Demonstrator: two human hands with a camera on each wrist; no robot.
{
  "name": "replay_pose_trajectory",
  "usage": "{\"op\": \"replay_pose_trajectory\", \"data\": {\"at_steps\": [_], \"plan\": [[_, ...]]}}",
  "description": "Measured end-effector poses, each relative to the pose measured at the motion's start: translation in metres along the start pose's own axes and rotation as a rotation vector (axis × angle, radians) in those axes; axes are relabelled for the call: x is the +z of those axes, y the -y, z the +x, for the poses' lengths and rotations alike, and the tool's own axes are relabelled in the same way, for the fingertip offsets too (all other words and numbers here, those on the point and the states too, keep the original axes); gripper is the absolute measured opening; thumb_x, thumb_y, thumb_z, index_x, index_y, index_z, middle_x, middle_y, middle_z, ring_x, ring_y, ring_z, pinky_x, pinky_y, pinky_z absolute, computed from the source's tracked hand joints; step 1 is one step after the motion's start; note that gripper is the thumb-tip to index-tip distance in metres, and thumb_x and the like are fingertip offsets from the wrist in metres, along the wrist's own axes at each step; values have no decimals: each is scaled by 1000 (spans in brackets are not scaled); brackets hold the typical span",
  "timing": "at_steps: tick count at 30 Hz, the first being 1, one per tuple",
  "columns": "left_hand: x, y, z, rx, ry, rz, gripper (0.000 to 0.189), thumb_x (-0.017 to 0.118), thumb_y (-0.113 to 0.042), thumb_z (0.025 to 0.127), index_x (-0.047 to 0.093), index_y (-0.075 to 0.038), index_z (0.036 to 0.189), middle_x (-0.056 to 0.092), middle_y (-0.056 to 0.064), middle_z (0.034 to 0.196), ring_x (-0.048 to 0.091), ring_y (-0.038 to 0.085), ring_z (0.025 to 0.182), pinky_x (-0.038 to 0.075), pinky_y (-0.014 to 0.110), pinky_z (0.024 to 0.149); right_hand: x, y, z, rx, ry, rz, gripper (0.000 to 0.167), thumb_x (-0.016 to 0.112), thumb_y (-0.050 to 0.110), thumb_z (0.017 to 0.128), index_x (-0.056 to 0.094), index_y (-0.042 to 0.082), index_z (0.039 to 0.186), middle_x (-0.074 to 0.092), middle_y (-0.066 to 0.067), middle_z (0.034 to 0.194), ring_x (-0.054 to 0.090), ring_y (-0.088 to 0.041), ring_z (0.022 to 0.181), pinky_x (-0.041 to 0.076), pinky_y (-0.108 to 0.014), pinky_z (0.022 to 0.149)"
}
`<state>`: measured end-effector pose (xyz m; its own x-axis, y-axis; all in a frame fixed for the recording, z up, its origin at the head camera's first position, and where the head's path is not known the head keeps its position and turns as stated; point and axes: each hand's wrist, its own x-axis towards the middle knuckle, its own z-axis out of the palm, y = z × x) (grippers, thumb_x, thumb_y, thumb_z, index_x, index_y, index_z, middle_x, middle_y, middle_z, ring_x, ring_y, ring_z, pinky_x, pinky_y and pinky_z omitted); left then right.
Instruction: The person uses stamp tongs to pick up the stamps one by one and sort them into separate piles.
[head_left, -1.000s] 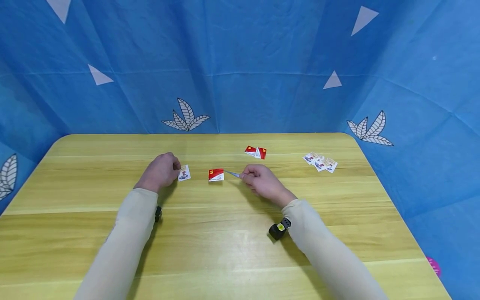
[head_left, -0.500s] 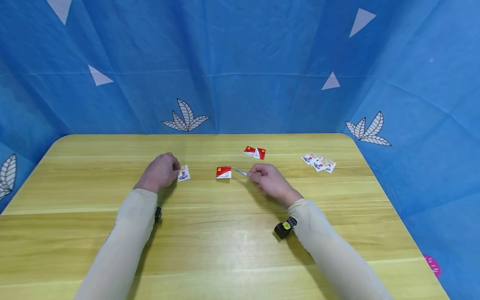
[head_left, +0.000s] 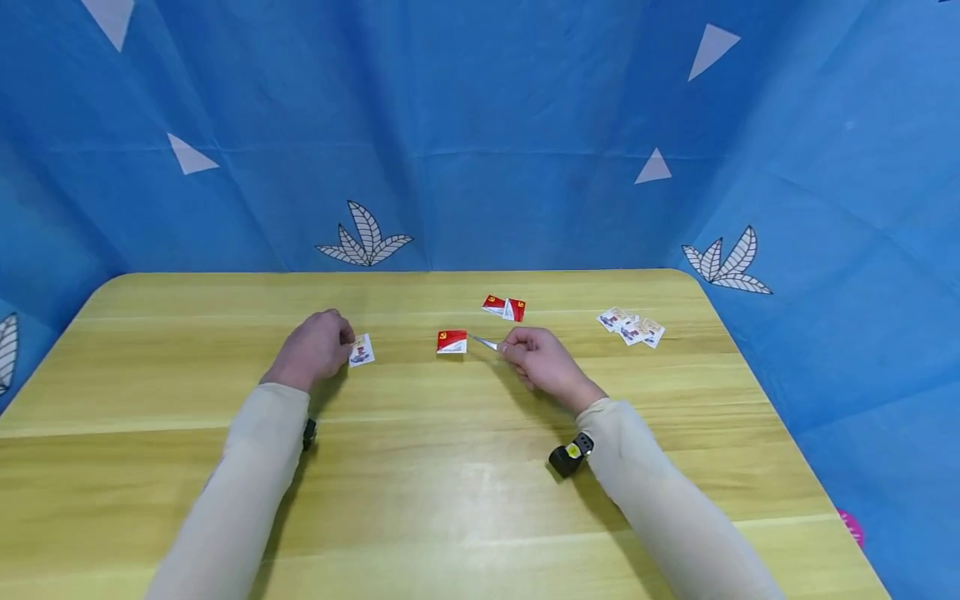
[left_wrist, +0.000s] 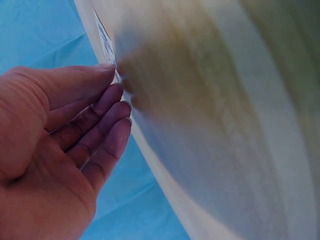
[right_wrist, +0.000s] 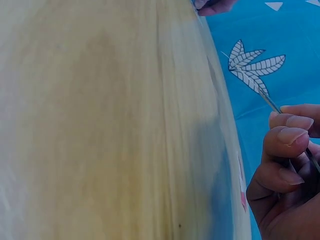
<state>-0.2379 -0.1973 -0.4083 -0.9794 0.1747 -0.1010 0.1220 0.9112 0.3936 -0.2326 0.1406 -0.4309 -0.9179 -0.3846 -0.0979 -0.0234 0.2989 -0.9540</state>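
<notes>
In the head view my right hand (head_left: 543, 362) pinches a pair of tweezers (head_left: 486, 342) pointing left. At the tweezers' tips is a red-and-white stamp (head_left: 452, 342); whether it is clear of the wood I cannot tell. The tweezers (right_wrist: 270, 101) also show in the right wrist view, between thumb and fingers. My left hand (head_left: 318, 346) pinches the left edge of a pale stamp (head_left: 362, 350) printed with a small picture. The left wrist view shows that stamp (left_wrist: 105, 42) nearly edge-on at the thumb tip, the other fingers bent loosely below.
Two overlapping red-and-white stamps (head_left: 504, 307) lie toward the back of the wooden table (head_left: 450, 500). Farther right is a group of several overlapping pale stamps (head_left: 632, 327). A blue cloth (head_left: 480, 150) hangs behind the table and at its sides.
My right hand has moved right with the tweezers and the red-and-white stamp, mostly in the first half second. The left hand stays at the pale stamp. The head view has shifted slightly.
</notes>
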Motion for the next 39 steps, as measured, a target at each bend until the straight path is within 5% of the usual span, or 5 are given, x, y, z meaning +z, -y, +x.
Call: {"op": "replay_pose_trajectory", "data": {"at_steps": [24,39], "plan": [[0,-1,-2,-32,14,-21,15,61,-1,92,67,6,103,57,16,99,53,30,88,47,45,82,-13,-8,0,41,-24,-35,24,52,15,102,57,-8,95,45,-9,64,39,-20,49,35,-29,45],[-3,-1,-1,-38,29,-34,14,61,-1,91,67,6,102,58,16,99,53,30,88,47,44,82,-25,-6,2,93,-117,26,22,51,10,100,54,-10,93,46,-9,66,38,-15,47,35,-26,44]]}}
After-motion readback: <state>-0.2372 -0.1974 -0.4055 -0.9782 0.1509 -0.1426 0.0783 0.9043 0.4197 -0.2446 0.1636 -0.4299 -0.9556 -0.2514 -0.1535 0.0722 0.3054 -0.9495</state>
